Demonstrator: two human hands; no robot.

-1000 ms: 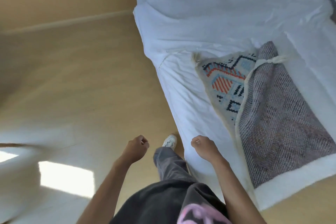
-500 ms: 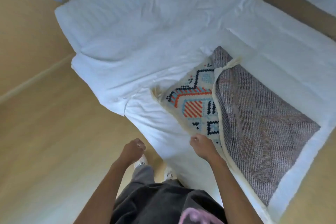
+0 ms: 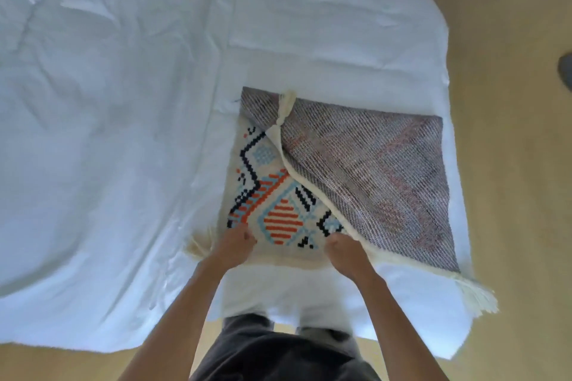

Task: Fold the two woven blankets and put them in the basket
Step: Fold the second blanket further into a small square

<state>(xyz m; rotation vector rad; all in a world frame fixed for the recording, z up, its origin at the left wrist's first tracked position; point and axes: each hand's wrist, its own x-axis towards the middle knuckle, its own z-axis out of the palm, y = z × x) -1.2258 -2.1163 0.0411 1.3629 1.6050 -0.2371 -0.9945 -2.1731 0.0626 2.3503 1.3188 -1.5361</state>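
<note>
One woven blanket [image 3: 272,192] lies flat on the white bed [image 3: 117,96]. It is cream with an orange, light-blue and navy pattern. Its right part is folded over diagonally and shows the greyish reverse side [image 3: 380,173]. Cream tassels hang at the far fold tip [image 3: 286,105], the near right corner [image 3: 478,297] and the near left corner [image 3: 198,246]. My left hand [image 3: 233,246] is curled on the blanket's near left part. My right hand [image 3: 343,249] is curled at the near edge of the folded flap. Whether either pinches cloth is hard to tell. No basket or second blanket is in view.
I stand at the bed's near edge, my dark trousers [image 3: 278,353] against the mattress. A crumpled white duvet [image 3: 93,71] covers the left of the bed. Tan floor [image 3: 507,133] runs along the right side, with a dark object [image 3: 566,69] at the frame's right edge.
I have turned and stepped up to the bed, so the blanket now lies straight in front. Both hands moved forward from beside my body onto the blanket's near edge.
</note>
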